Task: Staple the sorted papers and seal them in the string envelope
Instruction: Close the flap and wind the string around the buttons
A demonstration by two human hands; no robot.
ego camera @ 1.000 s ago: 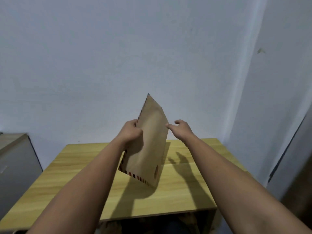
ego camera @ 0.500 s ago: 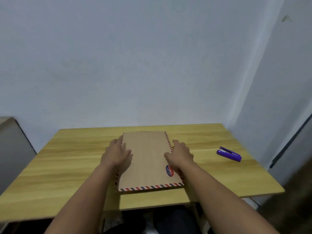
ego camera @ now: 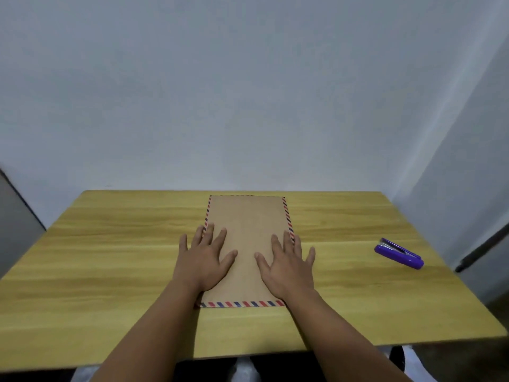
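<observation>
Both hands lie flat with fingers spread, gripping nothing. The left hand (ego camera: 205, 260) presses the left side of the brown envelope (ego camera: 246, 238), its outer fingers spilling onto the desk (ego camera: 110, 260); the right hand (ego camera: 286, 264) covers the right side. A second ago the envelope was held upright in the air between them; half a second ago it was already down with the hands curled at its edges, and they have since flattened out. The envelope lies lengthwise in the middle of the desk, its far end near the back edge. The purple stapler (ego camera: 399, 253) rests well apart to the right. The round mark seen earlier near the right hand is now covered. Neither string closure nor papers can be made out.
</observation>
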